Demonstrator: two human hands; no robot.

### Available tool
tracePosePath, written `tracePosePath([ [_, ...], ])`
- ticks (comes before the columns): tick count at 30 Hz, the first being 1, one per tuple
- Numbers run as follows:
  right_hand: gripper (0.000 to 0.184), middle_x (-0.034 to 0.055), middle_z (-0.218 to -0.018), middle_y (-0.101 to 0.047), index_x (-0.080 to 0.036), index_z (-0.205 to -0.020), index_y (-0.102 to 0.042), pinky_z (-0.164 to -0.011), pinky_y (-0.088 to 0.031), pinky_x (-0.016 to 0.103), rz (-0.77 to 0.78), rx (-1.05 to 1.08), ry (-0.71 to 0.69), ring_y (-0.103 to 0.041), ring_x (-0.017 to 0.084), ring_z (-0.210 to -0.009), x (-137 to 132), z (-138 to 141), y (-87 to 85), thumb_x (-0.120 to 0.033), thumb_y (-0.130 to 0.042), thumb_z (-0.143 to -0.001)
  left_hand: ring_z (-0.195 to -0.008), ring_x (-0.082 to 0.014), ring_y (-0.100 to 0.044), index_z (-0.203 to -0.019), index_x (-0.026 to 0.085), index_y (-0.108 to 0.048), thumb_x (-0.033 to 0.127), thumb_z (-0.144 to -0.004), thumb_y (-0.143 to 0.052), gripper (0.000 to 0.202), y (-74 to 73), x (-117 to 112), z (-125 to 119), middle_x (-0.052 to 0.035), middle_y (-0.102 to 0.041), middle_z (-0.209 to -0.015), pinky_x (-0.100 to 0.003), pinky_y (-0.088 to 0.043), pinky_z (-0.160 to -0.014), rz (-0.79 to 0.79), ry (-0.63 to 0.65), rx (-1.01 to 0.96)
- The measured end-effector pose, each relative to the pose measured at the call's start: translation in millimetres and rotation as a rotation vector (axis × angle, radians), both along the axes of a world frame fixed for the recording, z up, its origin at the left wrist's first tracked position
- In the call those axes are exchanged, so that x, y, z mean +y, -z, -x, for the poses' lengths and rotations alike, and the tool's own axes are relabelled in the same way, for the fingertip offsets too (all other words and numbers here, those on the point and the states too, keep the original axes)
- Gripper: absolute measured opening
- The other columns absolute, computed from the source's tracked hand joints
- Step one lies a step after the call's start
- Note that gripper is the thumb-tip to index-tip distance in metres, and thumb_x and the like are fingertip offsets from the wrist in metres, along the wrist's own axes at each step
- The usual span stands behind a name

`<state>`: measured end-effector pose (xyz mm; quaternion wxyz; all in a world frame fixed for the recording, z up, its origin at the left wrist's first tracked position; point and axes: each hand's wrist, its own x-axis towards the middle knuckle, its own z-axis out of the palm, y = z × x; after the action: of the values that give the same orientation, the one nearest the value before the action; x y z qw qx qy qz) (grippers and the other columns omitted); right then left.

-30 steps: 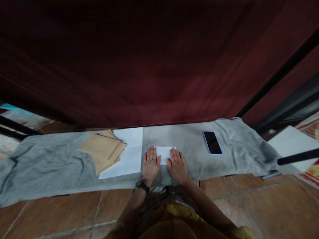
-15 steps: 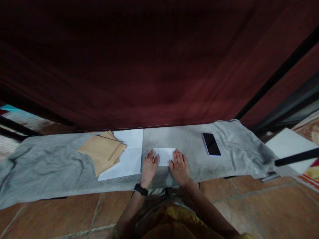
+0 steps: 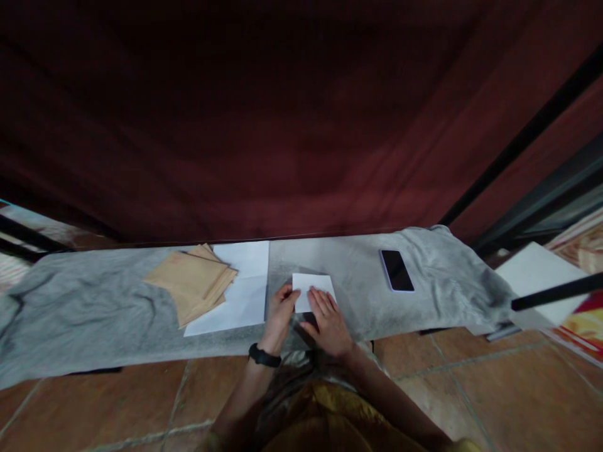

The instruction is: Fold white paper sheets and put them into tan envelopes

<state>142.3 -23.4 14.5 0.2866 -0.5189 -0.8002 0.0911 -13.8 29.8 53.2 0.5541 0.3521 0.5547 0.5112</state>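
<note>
Left hand pinching small white paper at its left edge, right hand flat atop; uneven pressure could skew it.

Matt paper, plush cloth — and some dark glass.
The small sheet looks like smooth, matt white paper, as does the large sheet; the brown packets look like duller paper. The blanket is soft-napped cloth. The phone has a smooth, glass-like face — the wristband looks like matt plastic or rubber, the floor tiles like clay.
</note>
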Motion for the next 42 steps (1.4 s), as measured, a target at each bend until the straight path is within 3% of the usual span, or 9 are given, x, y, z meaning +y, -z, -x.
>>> tracePosePath([
  [3,0.052,0.0134,-0.157,-0.049,-0.015,-0.153,-0.045,-0.123,-0.033,0.047,0.063,0.287,0.084,-0.043,0.023,-0.146,8,1,-19.0,-0.028,-0.035,-0.103,-0.076,-0.0160,-0.066,-0.094,0.018,-0.073,0.050,-0.067,-0.084,0.043,-19.3,-4,-8,-0.0040,-0.072,-0.087,-0.022,-0.047,-0.061,-0.027,0.074,-0.078],
  [7,0.048,0.0109,-0.129,-0.071,-0.018,-0.131,-0.063,-0.103,-0.052,0.041,0.277,0.969,0.258,-0.066,0.024,-0.118,27,2,-42.5,-0.048,-0.040,-0.102,-0.116,-0.0232,-0.064,-0.117,0.023,-0.068,0.057,-0.077,-0.078,0.053,-26.8,-11,-14,-0.0100,-0.067,-0.129,-0.028,-0.055,-0.081,0.024,0.003,-0.193],
  [12,0.047,0.0080,-0.105,-0.077,-0.019,-0.118,-0.067,-0.083,-0.057,0.036,0.452,1.359,0.283,-0.072,0.024,-0.093,30,7,-35.8,-0.056,-0.055,-0.092,-0.090,-0.0203,-0.071,-0.127,0.020,-0.061,0.036,-0.070,-0.084,0.063,-0.6,-12,-18,-0.0057,-0.075,-0.101,-0.030,-0.056,-0.076,0.054,0.110,-0.192],
  [15,0.051,0.0101,-0.110,-0.075,-0.016,-0.127,-0.063,-0.087,-0.057,0.039,0.394,1.172,0.383,-0.070,0.024,-0.097,24,-2,-10.8,-0.052,-0.056,-0.091,-0.087,-0.0208,-0.072,-0.135,0.018,-0.057,0.024,-0.074,-0.075,0.064,19.6,-1,-14,-0.0046,-0.075,-0.099,-0.033,-0.057,-0.079,-0.049,0.099,-0.043],
  [19,0.060,0.0173,-0.149,-0.054,-0.016,-0.147,-0.048,-0.109,-0.046,0.051,0.196,0.781,0.514,-0.057,0.028,-0.129,20,-23,17.9,-0.044,-0.051,-0.093,-0.098,-0.0245,-0.071,-0.145,0.017,-0.050,0.013,-0.077,-0.064,0.069,39.0,15,1,-0.0067,-0.074,-0.107,-0.041,-0.058,-0.091,-0.177,0.077,0.439],
  [22,0.052,0.0163,-0.160,-0.042,-0.016,-0.147,-0.050,-0.118,-0.038,0.052,0.062,0.407,0.379,-0.040,0.027,-0.147,18,-25,24.7,-0.036,-0.041,-0.100,-0.114,-0.0268,-0.067,-0.146,0.018,-0.051,0.008,-0.080,-0.057,0.067,45.9,17,5,-0.0114,-0.068,-0.128,-0.043,-0.055,-0.102,-0.294,0.088,0.767],
  [28,0.050,0.0120,-0.162,-0.042,-0.015,-0.153,-0.045,-0.122,-0.032,0.050,0.032,-0.155,0.195,-0.035,0.025,-0.151,14,-2,28.5,-0.028,-0.037,-0.105,-0.143,-0.0296,-0.046,-0.147,0.016,-0.050,0.017,-0.098,-0.041,0.050,53.6,2,-9,-0.0151,-0.046,-0.157,-0.049,-0.043,-0.116,-0.481,0.170,1.190],
  [33,0.051,0.0137,-0.160,-0.045,-0.010,-0.152,-0.046,-0.124,-0.028,0.048,0.033,-0.241,0.202,-0.037,0.024,-0.150,14,-1,35.0,-0.018,-0.034,-0.103,-0.151,-0.0257,-0.037,-0.150,0.014,-0.047,0.032,-0.106,-0.033,0.050,62.9,-7,-21,-0.0138,-0.047,-0.158,-0.049,-0.034,-0.123,-0.547,0.423,1.303],
  [42,0.053,0.0140,-0.161,-0.042,-0.012,-0.155,-0.042,-0.123,-0.029,0.050,0.092,-0.224,0.206,-0.037,0.025,-0.151,24,-1,27.8,-0.020,-0.033,-0.104,-0.155,-0.0247,-0.028,-0.156,0.011,-0.039,0.025,-0.103,-0.033,0.055,59.7,-7,-19,-0.0139,-0.037,-0.163,-0.049,-0.026,-0.127,-0.497,0.418,1.305],
])
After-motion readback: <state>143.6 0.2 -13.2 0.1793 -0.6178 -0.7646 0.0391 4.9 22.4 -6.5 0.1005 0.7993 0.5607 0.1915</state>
